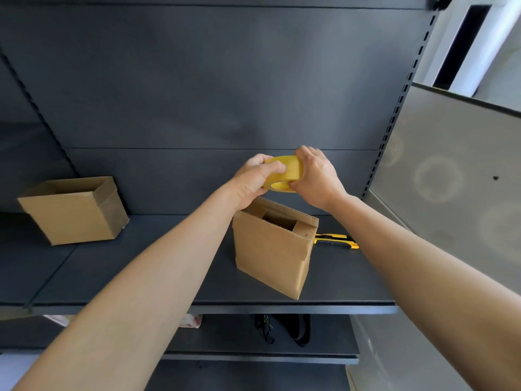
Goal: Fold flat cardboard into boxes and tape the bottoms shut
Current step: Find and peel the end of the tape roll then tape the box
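A yellow tape roll (287, 170) is held in the air above the shelf by both hands. My left hand (253, 179) grips its left side with fingers curled over the rim. My right hand (315, 176) grips its right side. Directly below stands a folded cardboard box (270, 252) with its upper flaps partly folded in, leaving a dark gap. A second cardboard box (73, 210), open at the top, stands at the left of the shelf.
A yellow and black utility knife (338, 239) lies on the dark shelf (169, 266) just right of the near box. A grey side panel (451, 179) bounds the right. Black straps (282, 328) lie on the lower shelf.
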Demonstrator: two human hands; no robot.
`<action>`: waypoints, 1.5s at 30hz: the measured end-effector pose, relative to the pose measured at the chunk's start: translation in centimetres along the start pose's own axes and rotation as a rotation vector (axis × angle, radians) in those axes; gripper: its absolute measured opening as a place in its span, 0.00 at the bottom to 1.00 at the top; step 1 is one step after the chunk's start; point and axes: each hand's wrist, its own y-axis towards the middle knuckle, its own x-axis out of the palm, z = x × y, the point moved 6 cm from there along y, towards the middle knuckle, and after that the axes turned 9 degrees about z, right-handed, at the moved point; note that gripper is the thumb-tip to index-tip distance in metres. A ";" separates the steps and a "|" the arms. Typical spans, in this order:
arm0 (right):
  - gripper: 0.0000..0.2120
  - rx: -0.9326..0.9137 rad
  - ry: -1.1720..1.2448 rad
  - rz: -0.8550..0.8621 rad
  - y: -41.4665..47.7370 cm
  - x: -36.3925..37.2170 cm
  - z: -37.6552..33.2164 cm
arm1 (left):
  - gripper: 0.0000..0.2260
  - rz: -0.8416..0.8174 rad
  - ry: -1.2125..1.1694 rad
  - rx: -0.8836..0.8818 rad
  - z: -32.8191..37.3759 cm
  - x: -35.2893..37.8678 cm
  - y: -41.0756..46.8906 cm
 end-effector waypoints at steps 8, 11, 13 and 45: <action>0.16 -0.114 0.043 -0.030 0.2 -0.1 -3.0 | 0.14 -0.022 0.095 -0.014 0.5 -2.3 -1.2; 0.15 -0.167 0.040 -0.032 0.3 0.0 -4.3 | 0.20 0.017 0.124 0.001 1.1 -3.0 -1.9; 0.14 -0.204 0.064 -0.045 0.4 0.2 -5.1 | 0.21 0.039 0.119 0.002 1.3 -3.6 -2.3; 0.12 0.018 0.465 -0.207 0.7 3.8 -8.6 | 0.13 0.047 -0.298 -0.025 -0.8 -11.1 -6.9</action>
